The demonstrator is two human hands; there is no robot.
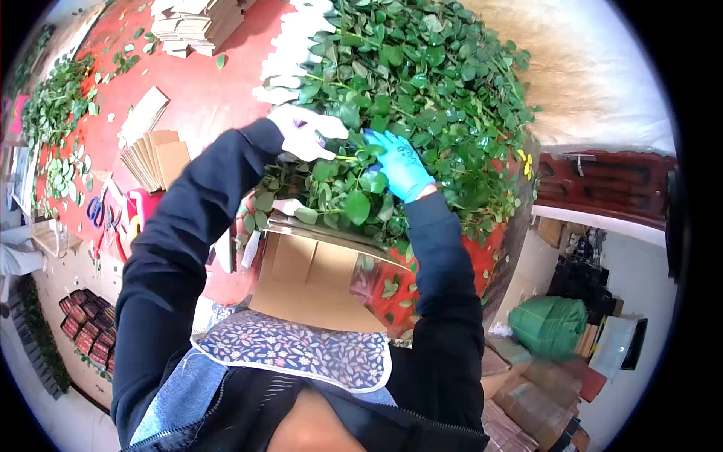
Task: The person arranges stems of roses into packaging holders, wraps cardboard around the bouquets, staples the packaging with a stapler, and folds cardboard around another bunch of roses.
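Observation:
A large heap of leafy green stems point(422, 83) lies on the table, its stems pointing left into a row of white sleeve-like wraps point(290, 56). My left hand point(309, 133), in a white glove, is at the heap's near left edge. It closes around the end of one leafy stem point(346, 158). Opposite it, my right hand point(403, 166), in a teal glove, has fingers and thumb around the leaves of that stem. Leaves partly hide the fingertips of both hands. Just below the hands is a brown cardboard sheet point(309, 275).
The red table point(218, 98) carries a stack of folded cardboard point(192, 26), fanned cardboard pieces point(156, 158) and loose leaves. Scissors point(96, 211) and red-handled pliers point(113, 233) lie at left. A green bundle point(548, 325) and boxes point(538, 392) stand on the floor at right.

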